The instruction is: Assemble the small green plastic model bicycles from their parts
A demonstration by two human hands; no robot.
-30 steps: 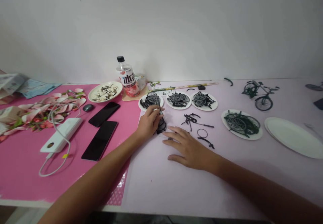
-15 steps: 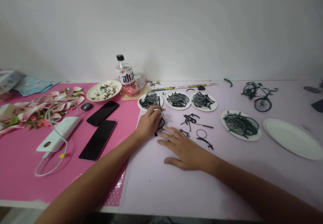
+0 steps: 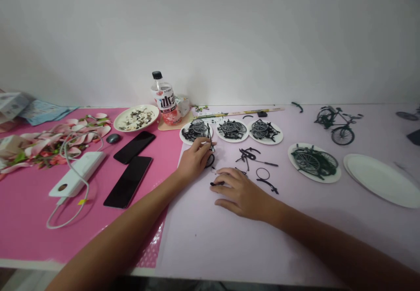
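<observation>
In front of the leftmost parts plate [image 3: 183,139], the left hand [image 3: 194,162] pinched a black bicycle piece [image 3: 209,134], while farther from that plate the right hand [image 3: 241,192] curled beside a small black part [image 3: 216,183], grip unclear.

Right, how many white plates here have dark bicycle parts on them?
4. Three lie in a row at the back: left plate, middle plate and right plate. The fourth plate lies farther right and nearer the front. Any plates stacked underneath would be hidden.
</observation>
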